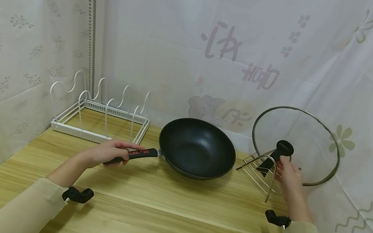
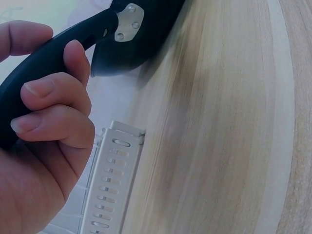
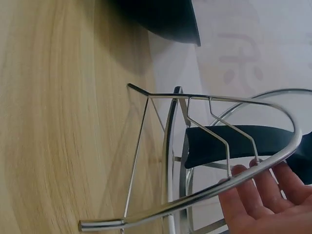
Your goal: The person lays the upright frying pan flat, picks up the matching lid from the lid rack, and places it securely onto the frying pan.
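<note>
A black wok (image 1: 197,147) sits on the wooden tabletop, its handle (image 1: 136,155) pointing left. My left hand (image 1: 105,154) grips that handle; in the left wrist view its fingers (image 2: 58,92) curl round the grip. On the right, a glass lid (image 1: 314,155) with a metal rim leans upright in a small wire rack (image 1: 261,179). The lid's black handle (image 1: 272,159) rises between the rack's wires. My right hand (image 1: 290,176) is beside the lid handle, its fairly straight fingers (image 3: 253,197) against the rack's hoop. Its thumb is hidden in the right wrist view.
A white pan rack (image 1: 97,136) with several curved dividers stands at the back left of the table (image 1: 169,213). Printed curtains (image 1: 182,57) hang behind and along the sides. Each wrist wears a black camera mount (image 1: 79,195).
</note>
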A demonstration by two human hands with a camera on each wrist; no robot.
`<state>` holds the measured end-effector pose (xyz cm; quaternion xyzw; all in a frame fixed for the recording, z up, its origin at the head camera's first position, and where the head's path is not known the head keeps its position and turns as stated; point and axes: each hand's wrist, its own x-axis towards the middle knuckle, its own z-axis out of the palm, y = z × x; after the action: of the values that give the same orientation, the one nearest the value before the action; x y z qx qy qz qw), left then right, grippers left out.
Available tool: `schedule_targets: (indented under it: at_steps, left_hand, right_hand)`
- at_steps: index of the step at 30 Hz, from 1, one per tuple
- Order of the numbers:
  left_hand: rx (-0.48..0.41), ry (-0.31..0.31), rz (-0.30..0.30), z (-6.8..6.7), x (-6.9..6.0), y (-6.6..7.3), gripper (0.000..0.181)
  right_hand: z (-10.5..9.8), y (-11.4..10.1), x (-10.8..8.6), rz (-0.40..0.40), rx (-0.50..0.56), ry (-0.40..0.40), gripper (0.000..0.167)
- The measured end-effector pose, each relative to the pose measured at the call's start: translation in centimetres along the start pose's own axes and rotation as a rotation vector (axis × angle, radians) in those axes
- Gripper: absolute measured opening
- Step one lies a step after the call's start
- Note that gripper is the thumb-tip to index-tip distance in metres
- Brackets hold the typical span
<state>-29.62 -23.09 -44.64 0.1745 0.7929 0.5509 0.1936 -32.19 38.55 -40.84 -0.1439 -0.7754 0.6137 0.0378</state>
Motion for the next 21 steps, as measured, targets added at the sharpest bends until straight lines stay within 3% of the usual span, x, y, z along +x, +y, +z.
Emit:
schedule_targets:
  at_steps: [4,8,12,16,21]
  left_hand:
    - [-0.014,-0.001,0.002,0.0,-0.1,0.2,0.061]
    - [-0.019,-0.003,-0.001,0.1,-0.2,0.3,0.061]
    - [-0.020,-0.006,-0.001,0.1,-0.2,0.3,0.061]
    - [-0.023,-0.007,0.000,0.1,-0.2,0.3,0.060]
    - [-0.013,-0.004,0.004,0.0,-0.2,0.2,0.059]
  right_hand:
    - [0.0,0.0,1.0,0.033,0.054,-0.081,0.083]
    - [-0.2,0.1,2.0,0.049,0.124,-0.159,0.056]
    - [-0.3,0.2,2.8,0.009,0.182,-0.258,0.034]
    - [-0.1,0.1,3.4,-0.038,0.229,-0.330,0.029]
    - [0.2,0.0,3.8,-0.044,0.280,-0.357,0.030]
